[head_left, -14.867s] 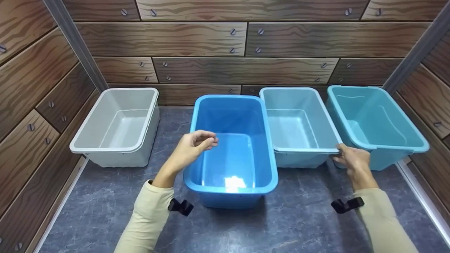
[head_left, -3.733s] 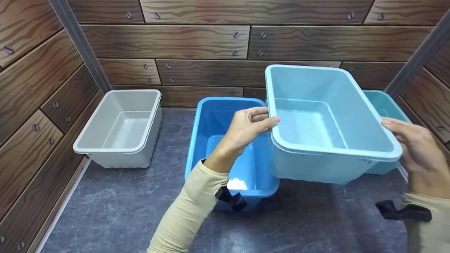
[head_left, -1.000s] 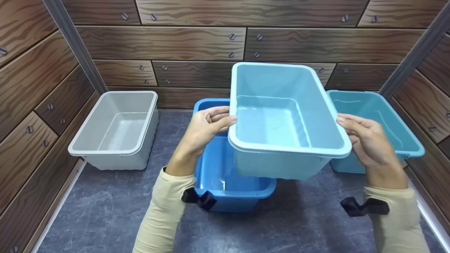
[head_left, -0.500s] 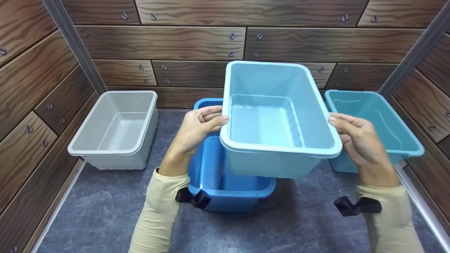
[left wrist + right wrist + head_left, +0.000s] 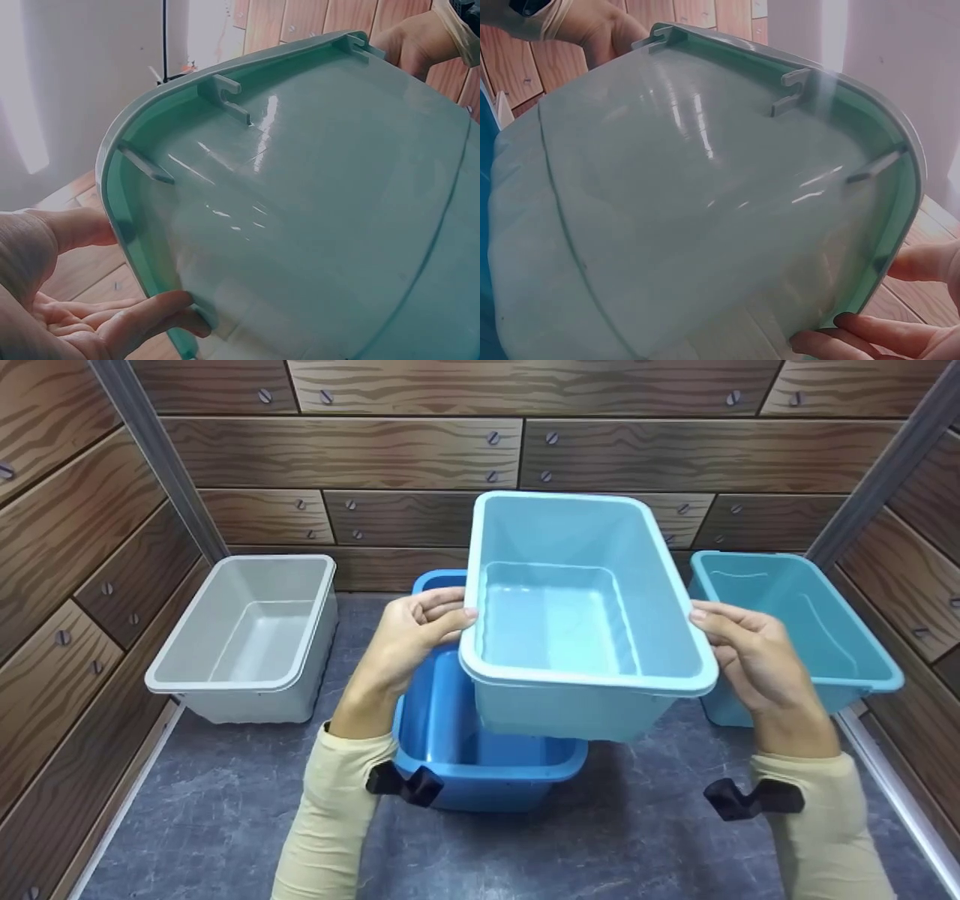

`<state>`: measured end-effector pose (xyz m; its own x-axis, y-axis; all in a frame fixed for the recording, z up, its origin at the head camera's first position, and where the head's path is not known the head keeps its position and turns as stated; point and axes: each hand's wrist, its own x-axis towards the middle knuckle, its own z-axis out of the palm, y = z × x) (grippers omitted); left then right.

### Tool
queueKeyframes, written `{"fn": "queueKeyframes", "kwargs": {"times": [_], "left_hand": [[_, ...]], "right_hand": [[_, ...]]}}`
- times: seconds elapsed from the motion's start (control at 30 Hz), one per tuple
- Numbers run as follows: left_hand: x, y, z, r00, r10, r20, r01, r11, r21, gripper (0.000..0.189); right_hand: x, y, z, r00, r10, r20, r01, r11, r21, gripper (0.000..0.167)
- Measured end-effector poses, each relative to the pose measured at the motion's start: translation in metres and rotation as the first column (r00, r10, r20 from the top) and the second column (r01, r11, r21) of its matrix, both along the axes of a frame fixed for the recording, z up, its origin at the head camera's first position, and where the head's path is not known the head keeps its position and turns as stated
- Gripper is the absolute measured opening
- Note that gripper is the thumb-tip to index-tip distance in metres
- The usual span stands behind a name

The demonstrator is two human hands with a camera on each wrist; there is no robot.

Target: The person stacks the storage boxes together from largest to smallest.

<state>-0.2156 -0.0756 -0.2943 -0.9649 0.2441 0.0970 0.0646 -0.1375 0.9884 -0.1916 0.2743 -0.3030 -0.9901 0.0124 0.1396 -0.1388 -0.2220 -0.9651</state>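
Left hand [image 5: 396, 639] and right hand [image 5: 757, 656] pinch the pale tub [image 5: 559, 619], which could hit the blue tub [image 5: 495, 772] if either slips.

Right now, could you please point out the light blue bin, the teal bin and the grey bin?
Light blue bin [image 5: 559, 622], head view: inner floor.
Teal bin [image 5: 830, 622], head view: right inner wall.
Grey bin [image 5: 261, 646], head view: inner floor.

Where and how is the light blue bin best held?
Likely by the long side rims of the light blue bin, left hand from the left, right hand from the right, fingers underneath: the rim overhangs the walls, and the bin looks wide.
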Motion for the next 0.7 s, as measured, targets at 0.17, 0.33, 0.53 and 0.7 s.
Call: {"fn": "queueKeyframes", "kwargs": {"times": [0.17,0.33,0.53,0.7], "left_hand": [[0.001,-0.004,0.001,1.0,0.007,-0.013,-0.007,1.0,0.006,0.046],[0.002,-0.006,0.001,1.0,0.005,-0.016,-0.005,1.0,-0.013,0.047],[0.002,-0.008,0.002,1.0,0.015,-0.019,-0.015,0.999,-0.032,0.046],[0.003,-0.013,0.002,1.0,0.03,-0.008,-0.03,0.999,-0.031,0.046]], "right_hand": [[0.001,-0.004,0.001,1.0,-0.002,-0.002,0.002,1.0,0.018,0.033],[0.001,-0.007,0.002,1.0,0.0,0.0,0.0,0.999,0.039,0.033],[0.001,-0.01,0.003,1.0,0.001,0.002,-0.001,0.999,0.038,0.033],[0.0,-0.015,0.002,1.0,0.008,-0.005,-0.008,0.999,0.036,0.032]]}}
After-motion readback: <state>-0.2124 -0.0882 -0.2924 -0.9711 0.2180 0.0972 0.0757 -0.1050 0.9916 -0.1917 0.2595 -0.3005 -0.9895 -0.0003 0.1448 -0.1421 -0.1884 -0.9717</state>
